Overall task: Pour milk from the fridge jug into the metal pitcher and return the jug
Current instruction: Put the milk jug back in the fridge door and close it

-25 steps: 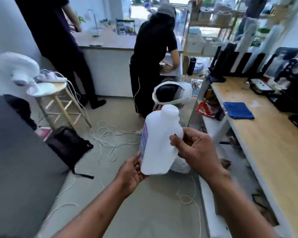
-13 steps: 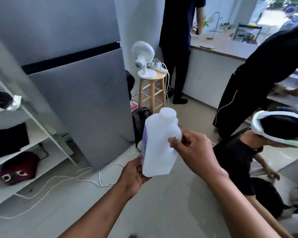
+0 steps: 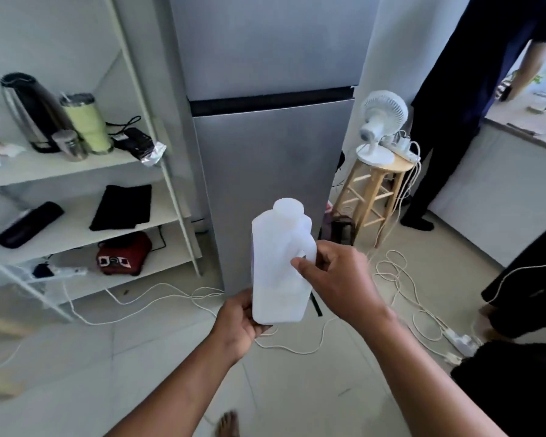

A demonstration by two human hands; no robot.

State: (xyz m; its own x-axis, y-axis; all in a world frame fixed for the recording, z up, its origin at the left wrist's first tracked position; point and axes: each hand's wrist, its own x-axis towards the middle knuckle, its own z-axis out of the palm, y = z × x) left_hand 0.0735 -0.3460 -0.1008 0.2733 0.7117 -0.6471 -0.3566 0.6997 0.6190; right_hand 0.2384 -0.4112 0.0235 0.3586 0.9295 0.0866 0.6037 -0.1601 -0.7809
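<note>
Seen from a head-worn camera: two bare forearms, uncovered all the way from the lower edge of the frame up to the wrists, lean, with smooth outlines. Left hand (image 3: 238,320) and right hand (image 3: 334,279) likewise bare, fingers and wrists unadorned, knuckles on the right plainly in sight. At the very bottom edge, between the two arms, a bare foot (image 3: 227,424), toes only, blurred. Upper arms and everything above the elbows cut off by the frame; clothing impossible to tell.
</note>
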